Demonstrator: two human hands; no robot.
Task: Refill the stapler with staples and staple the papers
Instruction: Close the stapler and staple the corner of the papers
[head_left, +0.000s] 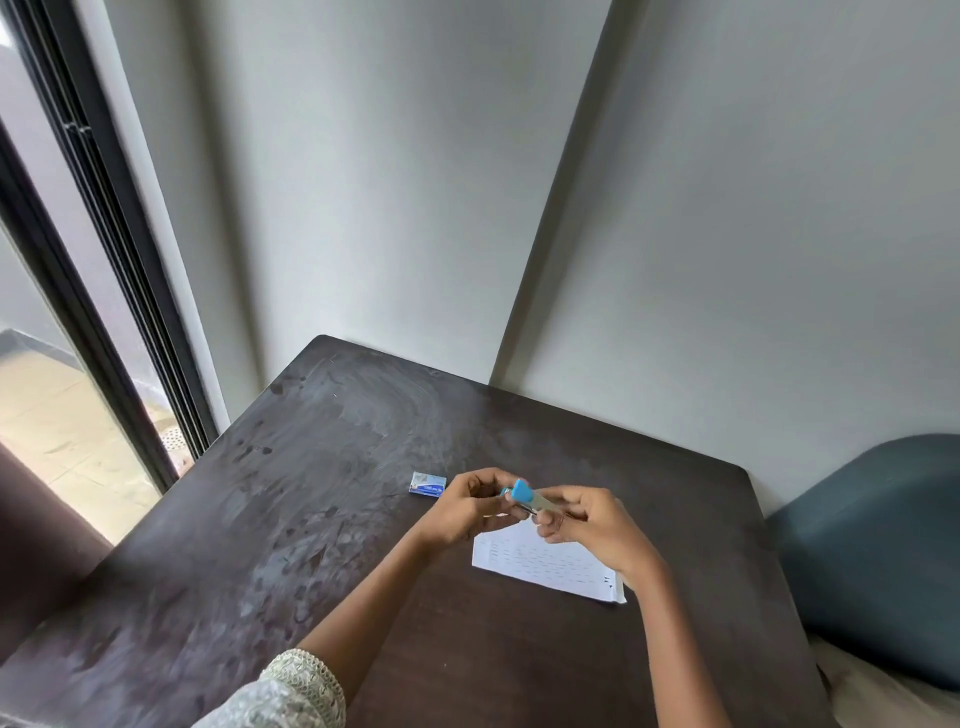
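A small blue stapler (525, 496) with a metal body is held above the dark table (322, 519) between both hands. My left hand (470, 506) grips its left end, and my right hand (584, 522) pinches its right end. Whether staples are inside is hidden by my fingers. A white stack of printed papers (545, 564) lies flat on the table just under my right hand. A small blue and white staple box (428, 484) rests on the table to the left of my left hand, apart from it.
The table stands in a corner against white walls. A dark-framed glass door (93, 291) runs along the left. A blue-grey cushion (878, 551) sits beyond the table's right edge, and a brown seat (36, 540) lies to the left.
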